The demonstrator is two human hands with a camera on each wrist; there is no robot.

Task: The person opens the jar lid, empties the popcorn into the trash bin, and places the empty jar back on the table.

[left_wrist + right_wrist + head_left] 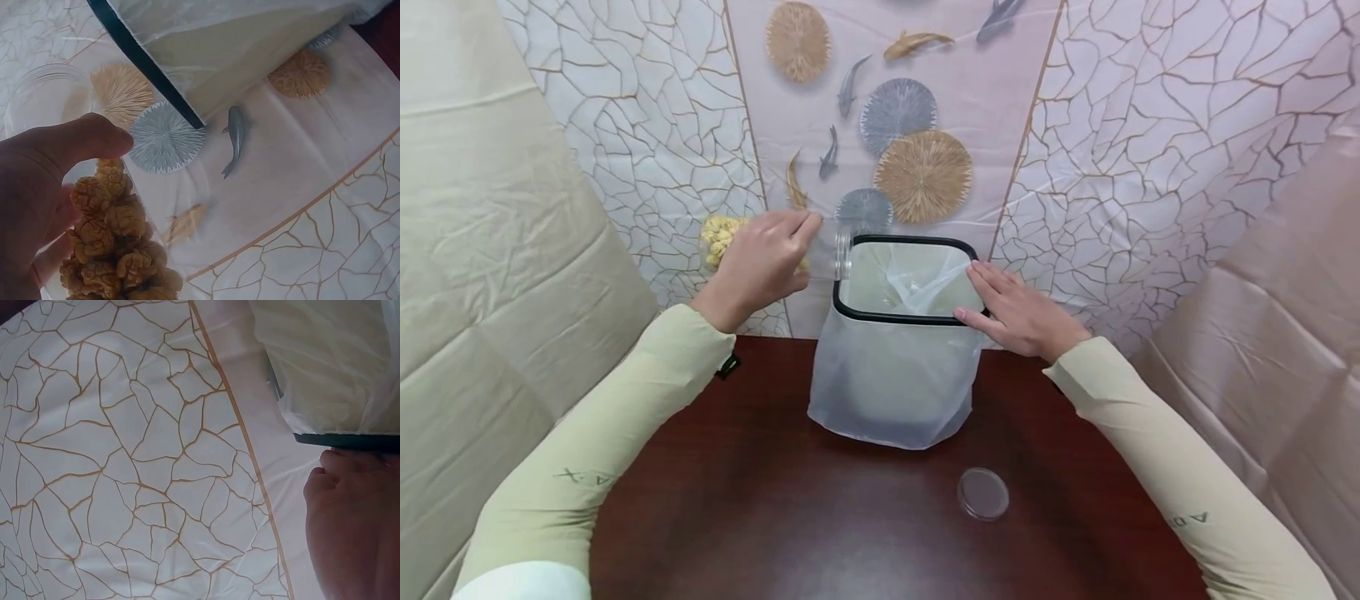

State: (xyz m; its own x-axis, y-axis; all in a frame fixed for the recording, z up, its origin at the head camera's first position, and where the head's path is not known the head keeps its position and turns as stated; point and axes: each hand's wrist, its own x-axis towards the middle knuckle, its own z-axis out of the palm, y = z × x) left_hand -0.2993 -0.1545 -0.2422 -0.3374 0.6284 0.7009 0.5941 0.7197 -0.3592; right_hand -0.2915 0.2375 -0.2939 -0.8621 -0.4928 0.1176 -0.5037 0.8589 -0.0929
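Note:
My left hand (763,258) grips a clear jar (842,252) lying on its side, its mouth at the left rim of a waste bin. Yellow-brown popcorn-like pieces (119,244) fill the jar's body; the part near the mouth looks bare. A translucent white bag (891,383) lines the bin and hangs over its outside, held by a dark green rim (910,318). At the bin's right front corner, my right hand (1026,317) rests on that rim with fairly straight fingers. In the right wrist view, its fingertips are partly hidden against the rim.
A round clear lid (983,494) lies on the dark red-brown table (820,533), in front and to the right of the bin. Patterned cloth (647,150) hangs behind, and plain beige cloth (467,250) closes off both sides.

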